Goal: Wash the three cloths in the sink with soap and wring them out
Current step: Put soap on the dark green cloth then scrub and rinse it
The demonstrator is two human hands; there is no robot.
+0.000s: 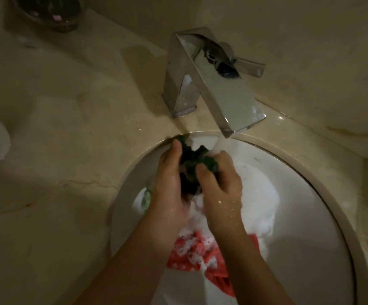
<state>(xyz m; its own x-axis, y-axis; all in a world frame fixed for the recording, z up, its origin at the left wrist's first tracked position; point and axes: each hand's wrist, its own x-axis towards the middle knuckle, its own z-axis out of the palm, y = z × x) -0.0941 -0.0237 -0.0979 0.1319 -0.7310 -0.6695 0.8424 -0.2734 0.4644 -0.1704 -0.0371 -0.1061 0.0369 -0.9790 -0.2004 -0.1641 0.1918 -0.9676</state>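
Hands: left hand [169, 183] and right hand [220, 190] both grip dark green cloth [191, 159], fingers curled, mid-frame.
Red cloth [191, 254]: partly under foam and forearms.
Third cloth: not clearly discernible.

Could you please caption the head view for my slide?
Both hands scrub a green cloth under the running faucet; red cloth below.

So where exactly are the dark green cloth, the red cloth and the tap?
dark green cloth [191, 159]: head view, bunched middle between both hands.
red cloth [191, 254]: head view, sudsy folds in the basin.
tap [220, 84]: head view, flat chrome spout top.
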